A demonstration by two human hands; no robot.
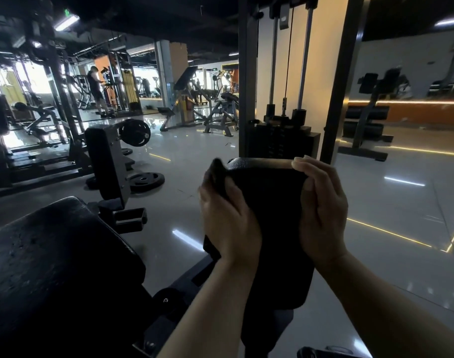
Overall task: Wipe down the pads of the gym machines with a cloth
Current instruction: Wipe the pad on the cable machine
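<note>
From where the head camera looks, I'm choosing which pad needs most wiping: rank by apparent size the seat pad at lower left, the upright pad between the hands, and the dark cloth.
1. Seat pad, largest, though nearness to the camera inflates it.
2. Upright pad.
3. Dark cloth, smallest; the left hand hides part.

cloth (218, 177): mostly under left hand (229, 223) | pad (272, 228): sides covered by hands
</note>
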